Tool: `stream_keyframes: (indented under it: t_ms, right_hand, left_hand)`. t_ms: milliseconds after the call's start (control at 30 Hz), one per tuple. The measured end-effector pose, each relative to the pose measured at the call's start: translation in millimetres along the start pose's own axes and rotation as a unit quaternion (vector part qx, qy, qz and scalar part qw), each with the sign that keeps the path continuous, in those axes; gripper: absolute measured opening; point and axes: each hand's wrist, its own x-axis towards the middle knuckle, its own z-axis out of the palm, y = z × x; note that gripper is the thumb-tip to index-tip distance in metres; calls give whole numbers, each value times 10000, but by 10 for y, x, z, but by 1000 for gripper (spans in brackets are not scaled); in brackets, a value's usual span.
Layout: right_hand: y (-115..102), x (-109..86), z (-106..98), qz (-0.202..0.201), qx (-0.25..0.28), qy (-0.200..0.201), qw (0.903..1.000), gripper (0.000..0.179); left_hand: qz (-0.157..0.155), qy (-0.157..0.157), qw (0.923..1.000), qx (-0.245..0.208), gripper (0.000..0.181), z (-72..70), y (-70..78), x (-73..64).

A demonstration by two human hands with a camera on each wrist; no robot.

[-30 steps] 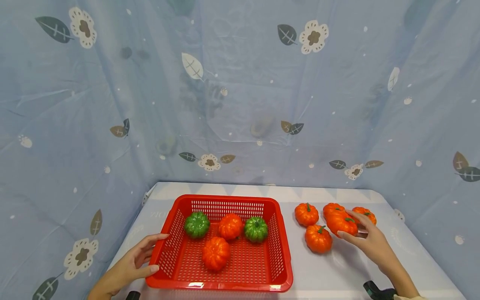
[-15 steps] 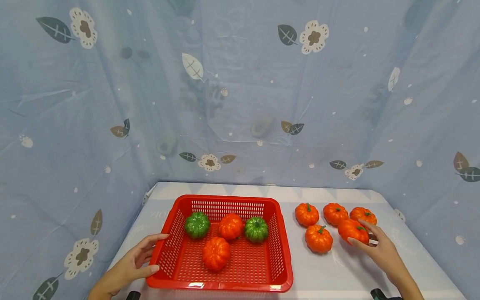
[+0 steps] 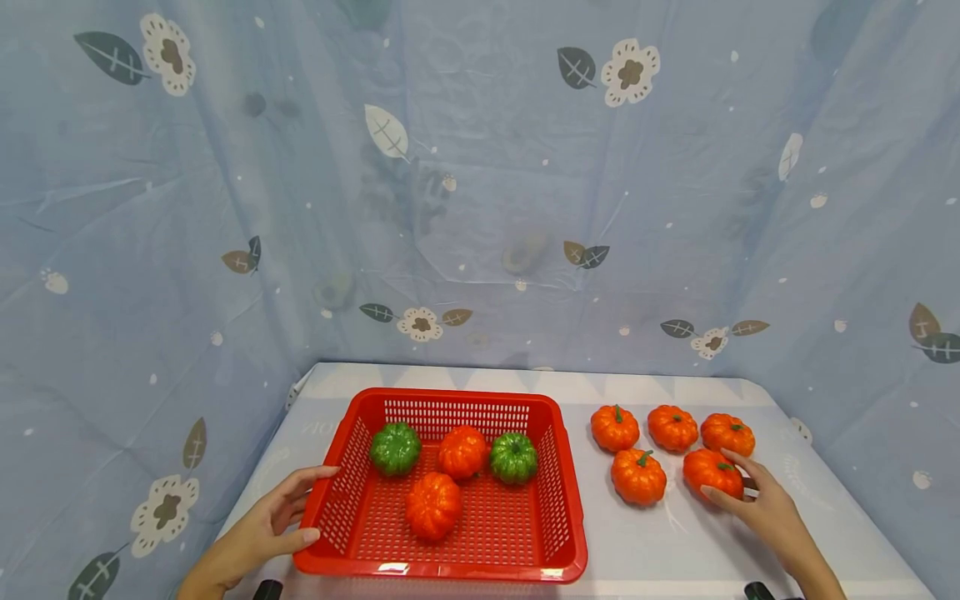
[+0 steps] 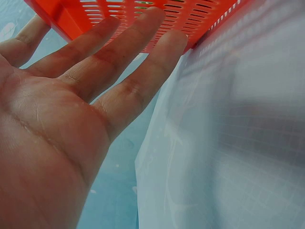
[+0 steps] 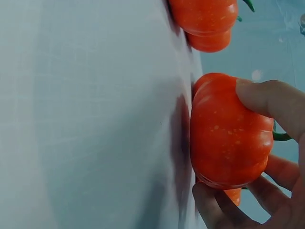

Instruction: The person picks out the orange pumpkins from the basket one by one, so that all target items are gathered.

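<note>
Orange pumpkin (image 3: 708,472) in the right hand (image 3: 767,507), thumb-and-finger pinch, apparently on the table (image 3: 637,550).

Looks like some curtained-off spot, can't tell what bldg/room it's in tbh. Blue fabric (image 3: 480,229) w/ printed flowers (image 3: 630,73) & leaves (image 3: 386,131) hangs behind the table (image 3: 645,550) and down the L + R sides, wrinkles & all, hiding whatever's past it. Table's got a pale cloth (image 3: 573,387) on top, back edge close to the fabric.
</note>
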Motion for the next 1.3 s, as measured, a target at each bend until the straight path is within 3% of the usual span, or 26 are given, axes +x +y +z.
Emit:
stream_keyframes:
  t_ms: [533,1033,1300]
  right_hand:
    - [64,42,78,-176,107,108,9997,100]
    - [25,18,88,-237,110,-176,9995,91]
    - [-205,-19,-14,-610,-172,327,9975,80]
  left_hand:
    - [-199,84,9998,58,63,-1,0,-5]
    - [-313,133,9994,63,63,3,11,-3]
    - [-197,63,9998,30,64,-10,-9,-9]
